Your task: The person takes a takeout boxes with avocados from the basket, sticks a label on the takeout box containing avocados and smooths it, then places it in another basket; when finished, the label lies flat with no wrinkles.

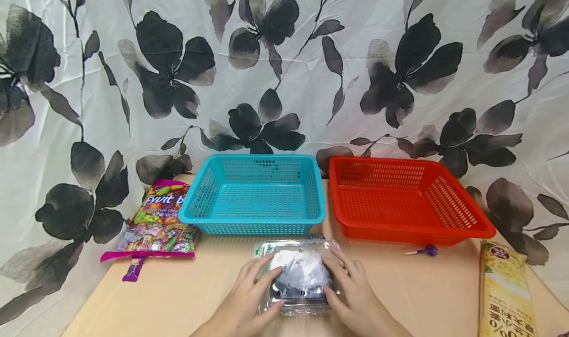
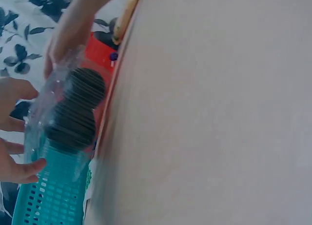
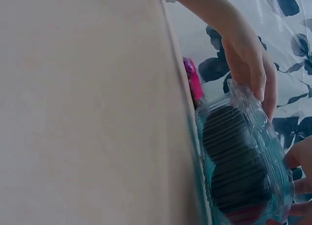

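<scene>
A clear plastic clamshell box (image 1: 302, 305) stands at the front middle of the table. Dark contents (image 1: 304, 277) show through its glossy lid; both wrist views give them as two dark round shapes (image 2: 73, 125). My left hand (image 1: 249, 295) grips the left side, fingertips over the lid and thumb near the front edge. On the opposite side my right hand (image 1: 355, 292) holds it the same way. In the right wrist view the left hand (image 3: 251, 64) appears at the box's far end. Whether the underside touches the table cannot be made out.
Behind the box stand a turquoise basket (image 1: 262, 228) and a red basket (image 1: 413, 235). A fruit-chew bag (image 1: 157, 218) and a small purple packet (image 1: 133, 269) lie left. To the right are a purple lollipop (image 1: 429, 250) and a yellow pasta pack (image 1: 507, 292). A floral cloth (image 1: 284, 80) hangs behind.
</scene>
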{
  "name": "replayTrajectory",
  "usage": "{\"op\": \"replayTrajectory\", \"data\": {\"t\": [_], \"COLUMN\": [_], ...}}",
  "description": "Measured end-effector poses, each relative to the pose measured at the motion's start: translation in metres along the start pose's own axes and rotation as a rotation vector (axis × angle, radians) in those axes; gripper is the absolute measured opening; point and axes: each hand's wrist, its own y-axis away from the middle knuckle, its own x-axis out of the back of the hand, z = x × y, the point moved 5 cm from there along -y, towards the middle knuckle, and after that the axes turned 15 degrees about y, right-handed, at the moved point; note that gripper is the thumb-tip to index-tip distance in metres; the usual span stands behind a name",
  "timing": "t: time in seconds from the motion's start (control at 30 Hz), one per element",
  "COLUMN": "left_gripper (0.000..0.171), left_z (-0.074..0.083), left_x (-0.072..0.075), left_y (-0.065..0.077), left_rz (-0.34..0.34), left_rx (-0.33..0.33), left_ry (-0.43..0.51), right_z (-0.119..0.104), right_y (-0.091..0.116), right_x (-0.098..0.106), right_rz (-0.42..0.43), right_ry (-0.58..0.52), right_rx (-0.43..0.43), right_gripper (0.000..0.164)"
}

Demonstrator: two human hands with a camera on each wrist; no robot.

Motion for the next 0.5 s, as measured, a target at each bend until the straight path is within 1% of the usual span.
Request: {"op": "replayTrajectory", "data": {"t": [0.07,0.17,0.23,0.3,0.4,0.5], "left_gripper": [0.053,0.052,0.05,0.049,0.048,0.046], "left_z": [-0.003,-0.006,-0.008,-0.008,-0.01,-0.014], "left_x": [-0.002,-0.005,-0.005,-0.006,-0.007,-0.009], "left_y": [0.003,0.006,0.007,0.008,0.008,0.008], "left_rz": [-0.002,0.012,0.033,0.057,0.08,0.071], "left_rx": [0.025,0.036,0.018,-0.015,-0.055,-0.053], "left_ry": [0.013,0.023,0.018,0.015,0.012,0.032], "right_z": [-0.001,-0.001,0.0,0.0,0.002,0.004], "right_y": [0.002,0.006,0.008,0.009,0.011,0.013], "right_x": [-0.002,-0.006,-0.009,-0.011,-0.014,-0.015], "right_rz": [0.011,0.003,-0.018,-0.035,-0.067,-0.068], "right_ry": [0.007,0.018,0.027,0.047,0.076,0.094], "right_rx": [0.016,0.036,0.046,0.055,0.049,0.038], "right_gripper": [0.059,0.055,0.053,0.053,0.054,0.054]}}
